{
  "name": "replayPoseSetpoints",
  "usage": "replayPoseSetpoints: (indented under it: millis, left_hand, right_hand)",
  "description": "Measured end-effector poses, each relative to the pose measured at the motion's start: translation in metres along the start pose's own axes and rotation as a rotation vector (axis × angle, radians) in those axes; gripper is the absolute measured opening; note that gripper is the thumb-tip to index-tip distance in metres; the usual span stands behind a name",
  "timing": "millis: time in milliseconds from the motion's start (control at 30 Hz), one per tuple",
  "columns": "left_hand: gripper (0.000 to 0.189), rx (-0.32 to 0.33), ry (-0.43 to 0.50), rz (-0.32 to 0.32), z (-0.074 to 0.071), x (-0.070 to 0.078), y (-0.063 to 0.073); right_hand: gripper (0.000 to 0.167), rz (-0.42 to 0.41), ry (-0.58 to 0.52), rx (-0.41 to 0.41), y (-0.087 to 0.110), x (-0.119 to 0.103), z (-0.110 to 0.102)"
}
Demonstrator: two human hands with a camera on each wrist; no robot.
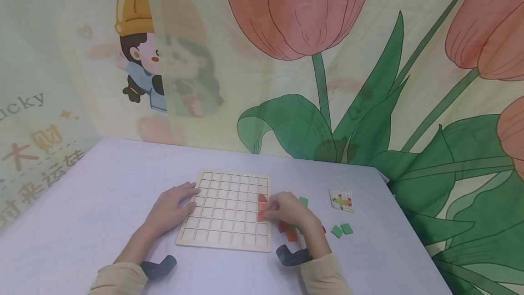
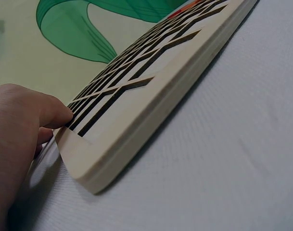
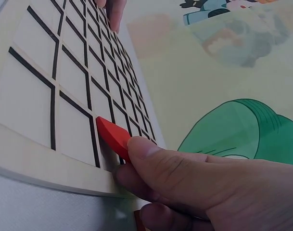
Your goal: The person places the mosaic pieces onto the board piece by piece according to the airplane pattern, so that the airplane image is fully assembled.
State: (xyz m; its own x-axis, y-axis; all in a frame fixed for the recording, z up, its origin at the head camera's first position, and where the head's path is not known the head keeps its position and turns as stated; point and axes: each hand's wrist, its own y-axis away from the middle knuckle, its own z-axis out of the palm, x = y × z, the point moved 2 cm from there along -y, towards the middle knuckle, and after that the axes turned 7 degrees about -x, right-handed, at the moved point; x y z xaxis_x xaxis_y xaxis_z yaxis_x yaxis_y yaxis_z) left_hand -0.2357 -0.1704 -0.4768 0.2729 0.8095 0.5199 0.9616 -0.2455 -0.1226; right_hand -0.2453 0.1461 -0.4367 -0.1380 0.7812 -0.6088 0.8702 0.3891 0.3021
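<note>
A pale wooden grid board (image 1: 223,247) lies on the white table. My left hand (image 1: 172,206) rests at its left edge, with the thumb (image 2: 57,110) touching the rim in the left wrist view. My right hand (image 1: 292,211) is over the right edge and pinches a red tile (image 3: 113,134) between thumb and fingers. That tile is tilted against a cell in the rightmost column. Just above it in that column sit a rounded red piece (image 1: 262,198) and an orange-red piece (image 1: 262,205). The right fingers partly cover this area.
Right of the board lie loose pieces, including an orange tile (image 1: 291,234), a green tile (image 1: 303,201) and two more green tiles (image 1: 341,230). A small pattern card (image 1: 341,200) lies farther right. A printed cloth (image 1: 196,122) hangs behind the table.
</note>
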Motion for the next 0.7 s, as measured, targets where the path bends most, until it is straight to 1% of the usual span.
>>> replayPoseSetpoints:
  millis: [300,700]
  left_hand:
    - [0.04,-0.004,0.002,-0.001,-0.0004,0.0006,0.0005]
    - [0.04,-0.005,0.001,0.001,-0.0016,0.002,0.0011]
  right_hand:
    - [0.011,0.024,-0.014,0.0,0.0001,-0.0002,0.0007]
    - [0.011,0.049,0.0,0.004,-0.0011,-0.0015,0.0027]
